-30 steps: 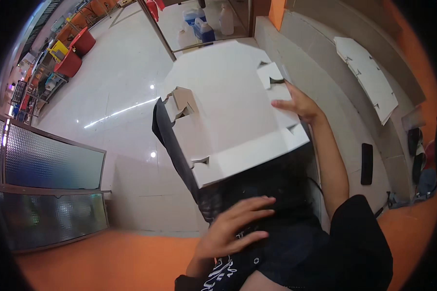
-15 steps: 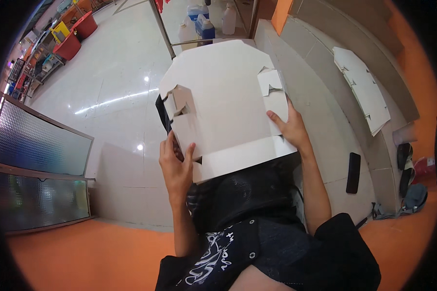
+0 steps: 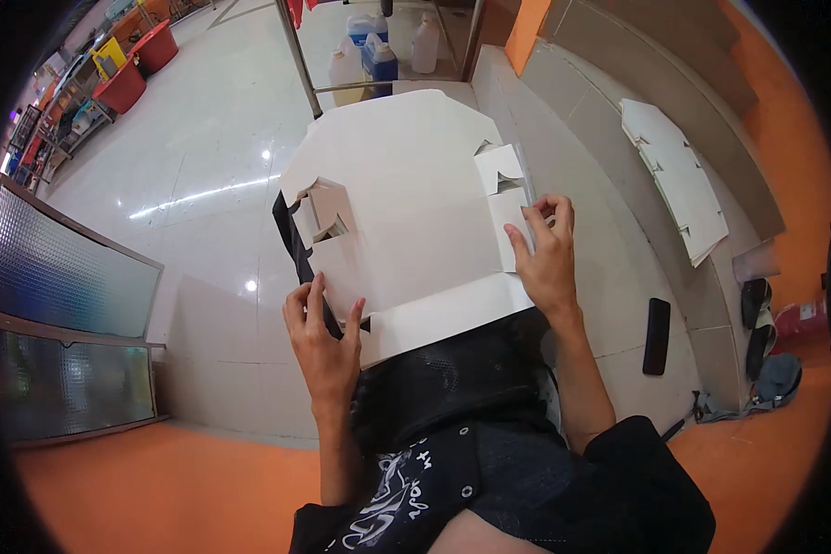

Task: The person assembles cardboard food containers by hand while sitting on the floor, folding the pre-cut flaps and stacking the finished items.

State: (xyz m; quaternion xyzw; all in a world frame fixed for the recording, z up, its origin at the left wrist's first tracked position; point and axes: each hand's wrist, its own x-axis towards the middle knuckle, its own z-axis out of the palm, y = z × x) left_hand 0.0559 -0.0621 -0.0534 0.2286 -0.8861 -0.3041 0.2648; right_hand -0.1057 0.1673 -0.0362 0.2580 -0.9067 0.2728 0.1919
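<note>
The left hand (image 3: 325,346) hides part of the white cardboard's (image 3: 415,203) edge at seven o'clock. At eleven, a red item (image 3: 295,12) is cut by the view's top. Small clutter (image 3: 26,134) at ten defies telling; a pale object (image 3: 757,260) at three seems blurred.

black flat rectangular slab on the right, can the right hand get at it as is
Probably yes: nothing visible stands between the right hand and the black slab, though that hand is at the right side of the folded white cardboard.
</note>
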